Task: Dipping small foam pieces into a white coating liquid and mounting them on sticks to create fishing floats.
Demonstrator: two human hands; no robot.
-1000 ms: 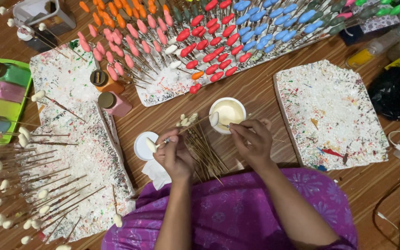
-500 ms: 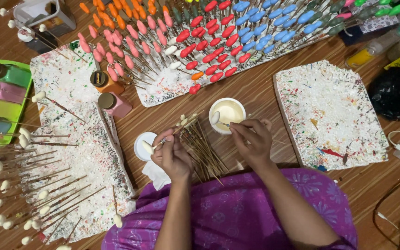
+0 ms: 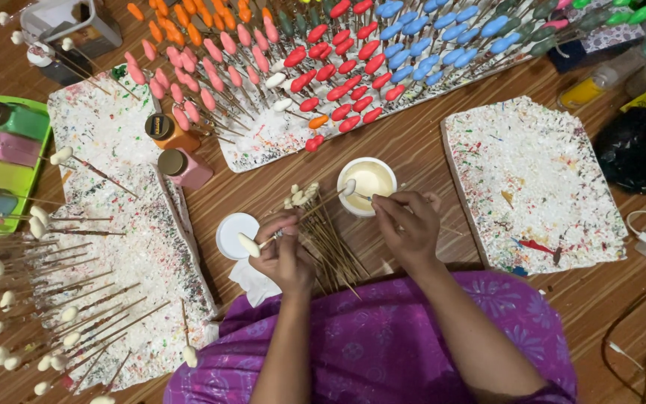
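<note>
My left hand (image 3: 285,260) grips a thin stick tipped with a cream oval bud (image 3: 248,245); the bud hangs over a round white lid (image 3: 232,228). My right hand (image 3: 407,224) pinches a thin stick or brush that reaches into a small white cup of cream paint (image 3: 368,181). Another bud-tipped stick (image 3: 348,187) rests on the cup's rim. Between my hands a bundle of bare and bud-tipped sticks (image 3: 327,239) lies on the wooden floor.
Foam boards hold rows of painted buds in pink (image 3: 188,90), red (image 3: 338,82) and blue (image 3: 428,45). Unpainted white buds on sticks (image 3: 9,299) fill the left board. Two paint bottles (image 3: 177,150) stand nearby, a green tray of jars (image 3: 1,161) lies left, and a speckled foam board (image 3: 532,187) lies right.
My left hand has shifted slightly down and toward me, bringing its bud over the white lid. My right hand stays at the cup.
</note>
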